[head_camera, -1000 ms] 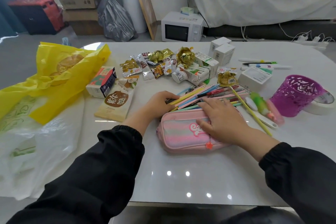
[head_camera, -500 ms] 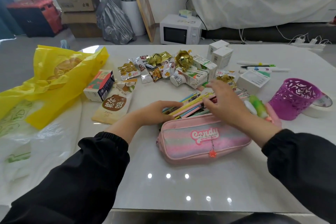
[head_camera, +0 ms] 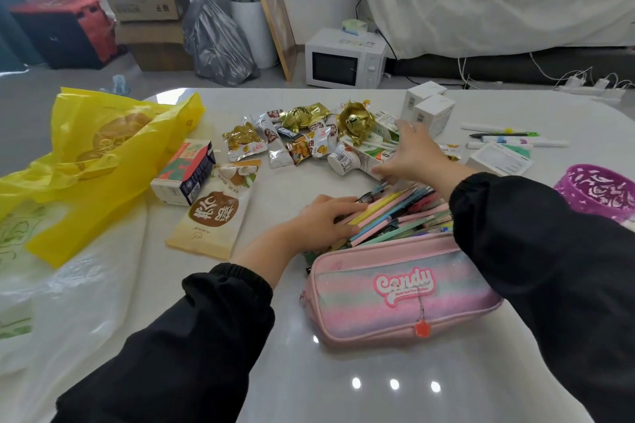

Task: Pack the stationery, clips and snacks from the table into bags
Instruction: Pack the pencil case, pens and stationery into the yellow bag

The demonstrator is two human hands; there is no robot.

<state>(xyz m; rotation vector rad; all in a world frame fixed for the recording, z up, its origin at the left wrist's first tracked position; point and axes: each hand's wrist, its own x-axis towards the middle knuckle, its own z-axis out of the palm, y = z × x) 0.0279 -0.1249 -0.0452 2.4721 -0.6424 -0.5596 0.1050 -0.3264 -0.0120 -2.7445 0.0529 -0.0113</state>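
Left hand (head_camera: 324,221) lies flat, fingers straight, on pens (head_camera: 398,213) behind pink pencil case (head_camera: 402,299), likely to hold them bunched. Right hand (head_camera: 414,154), fingers spread, reaches over milk carton (head_camera: 369,161) on the bench (head_camera: 281,189); nothing gripped.

Stationery near the front of the table (head_camera: 378,388), snacks in the middle, bags on the left.

The pencil case (head_camera: 402,295) lies toward the near edge, with a bundle of pens (head_camera: 395,213) just behind it and the left hand (head_camera: 323,220) resting on their left ends. Behind the pens is a heap of snack packets (head_camera: 295,137), and the right hand (head_camera: 412,154) is stretched over the milk cartons (head_camera: 371,156) at the heap's right. Left of the heap lie a drink carton (head_camera: 184,172) and a snack pouch (head_camera: 214,213). A carrier bag (head_camera: 103,154) and, nearer, a thin plastic bag (head_camera: 68,302) overlap the left edge. Two small boxes (head_camera: 429,106) sit toward the far edge, with markers (head_camera: 508,139) to their right. A mesh pen holder (head_camera: 598,191) is at the right edge.
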